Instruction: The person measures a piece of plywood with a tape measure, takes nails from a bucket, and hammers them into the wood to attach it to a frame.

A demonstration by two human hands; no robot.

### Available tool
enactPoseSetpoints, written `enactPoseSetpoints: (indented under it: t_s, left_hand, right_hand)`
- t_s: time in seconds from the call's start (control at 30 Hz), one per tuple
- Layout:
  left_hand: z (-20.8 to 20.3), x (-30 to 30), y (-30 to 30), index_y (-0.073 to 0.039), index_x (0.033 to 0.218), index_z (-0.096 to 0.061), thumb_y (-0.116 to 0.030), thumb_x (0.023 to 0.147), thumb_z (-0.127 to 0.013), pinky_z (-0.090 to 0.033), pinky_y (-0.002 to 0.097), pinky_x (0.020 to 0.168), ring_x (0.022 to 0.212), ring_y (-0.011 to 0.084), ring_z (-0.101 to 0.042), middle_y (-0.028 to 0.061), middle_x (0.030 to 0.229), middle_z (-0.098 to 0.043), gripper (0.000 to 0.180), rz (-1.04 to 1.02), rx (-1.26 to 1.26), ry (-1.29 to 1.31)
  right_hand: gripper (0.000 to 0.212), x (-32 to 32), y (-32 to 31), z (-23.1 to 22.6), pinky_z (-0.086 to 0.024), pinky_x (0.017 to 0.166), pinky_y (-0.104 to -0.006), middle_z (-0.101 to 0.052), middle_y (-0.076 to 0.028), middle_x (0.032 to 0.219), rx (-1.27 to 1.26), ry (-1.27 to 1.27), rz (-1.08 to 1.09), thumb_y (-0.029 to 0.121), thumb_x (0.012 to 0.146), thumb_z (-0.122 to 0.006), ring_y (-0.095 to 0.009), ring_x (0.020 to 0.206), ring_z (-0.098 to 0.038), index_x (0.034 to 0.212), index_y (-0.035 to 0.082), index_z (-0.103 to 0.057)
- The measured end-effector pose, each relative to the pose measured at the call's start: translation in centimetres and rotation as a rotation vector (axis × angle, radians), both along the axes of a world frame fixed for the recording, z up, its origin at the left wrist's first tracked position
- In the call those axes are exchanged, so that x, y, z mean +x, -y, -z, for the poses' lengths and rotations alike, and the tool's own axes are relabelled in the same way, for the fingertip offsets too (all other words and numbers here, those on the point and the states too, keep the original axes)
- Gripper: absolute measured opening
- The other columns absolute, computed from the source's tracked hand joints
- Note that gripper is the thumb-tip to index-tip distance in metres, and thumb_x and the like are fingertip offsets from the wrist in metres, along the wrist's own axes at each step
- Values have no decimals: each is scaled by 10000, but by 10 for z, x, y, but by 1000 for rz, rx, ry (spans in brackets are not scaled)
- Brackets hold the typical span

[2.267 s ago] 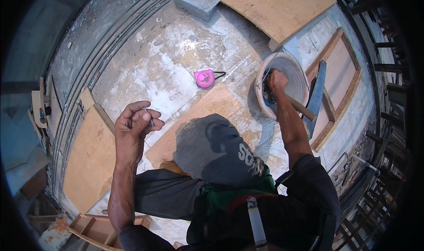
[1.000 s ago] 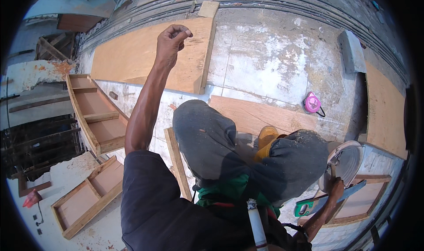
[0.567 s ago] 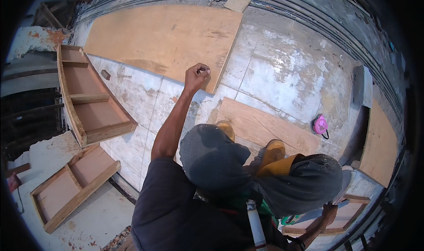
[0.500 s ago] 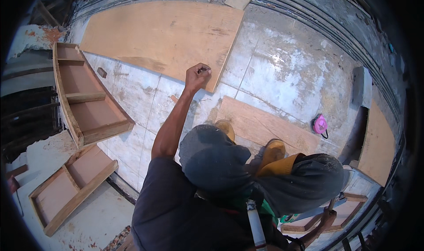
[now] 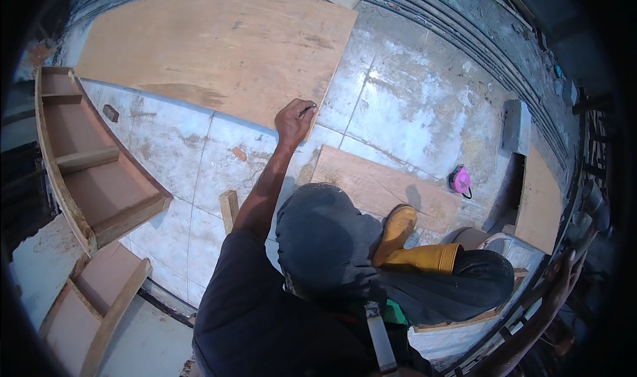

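My left hand (image 5: 294, 121) is closed around a short dark pencil-like stick (image 5: 307, 109), its kind not clear. The hand rests over the near right corner of a large plywood sheet (image 5: 225, 42) lying on the floor. At the far right, my right hand (image 5: 568, 271) is raised in dim light with its fingers stretched out; nothing shows clearly in it. Between my knees and the large sheet lies a smaller plywood strip (image 5: 391, 188), with my yellow boot (image 5: 398, 227) on its near edge. A pink tape measure (image 5: 459, 179) sits at the strip's right end.
A curved wooden frame (image 5: 79, 224) with plywood backing stands at the left, another frame (image 5: 99, 330) below it. Wood offcuts (image 5: 229, 208) lie near my left arm. A grey block (image 5: 516, 126) and plywood piece (image 5: 541, 204) stand at right. Long pipes (image 5: 458, 42) run behind.
My right hand has swung up and outward from beside my right knee, where a saw-like blade showed. My left hand stays at the sheet's corner. The view has shifted right.
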State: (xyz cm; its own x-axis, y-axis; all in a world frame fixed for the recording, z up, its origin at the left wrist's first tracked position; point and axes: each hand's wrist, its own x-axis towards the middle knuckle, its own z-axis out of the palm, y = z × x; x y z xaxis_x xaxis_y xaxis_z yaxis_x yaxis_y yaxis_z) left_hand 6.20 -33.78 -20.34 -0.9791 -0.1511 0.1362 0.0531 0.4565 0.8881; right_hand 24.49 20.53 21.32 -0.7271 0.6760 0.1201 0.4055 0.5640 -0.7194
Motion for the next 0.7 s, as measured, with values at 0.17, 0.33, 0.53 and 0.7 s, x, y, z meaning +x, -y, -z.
enactPoseSetpoints:
  t_s: [0.17, 0.33, 0.53, 0.7]
  left_hand:
    - [4, 17, 23, -93, 884, -723, -102, 819, -706, -520, 327, 648, 736, 238, -678, 55, 844, -691, 69, -151, -112, -145]
    - [11, 4, 0, -111, 875, -711, -70, 795, -695, -522, 340, 636, 733, 248, -675, 44, 841, -682, 91, -120, -110, -190]
    - [9, 11, 8, -105, 843, -701, -89, 801, -702, -514, 350, 625, 717, 250, -663, 47, 813, -663, 45, -178, -61, -204]
    - [8, 11, 9, -101, 829, -704, -97, 787, -723, -510, 346, 623, 716, 233, -661, 37, 815, -655, 46, -181, -67, -171]
  right_hand:
    - [410, -149, 194, 94, -352, 468, -212, -452, 33, 667, -246, 308, -570, 286, 984, -580, -37, 540, -424, 1299, 54, -459]
    - [261, -153, 293, 211, -375, 459, -240, -497, 7, 631, -564, 308, -663, 270, 990, -580, -80, 501, -466, 1147, 77, -502]
    - [274, -117, 342, 281, -375, 458, -237, -492, 11, 627, -619, 263, -668, 242, 989, -577, -74, 514, -469, 1157, 60, -458]
    - [349, -105, 350, 292, -412, 487, -299, -510, -24, 617, -424, 361, -764, 253, 1008, -527, -117, 527, -515, 1269, 47, -423]
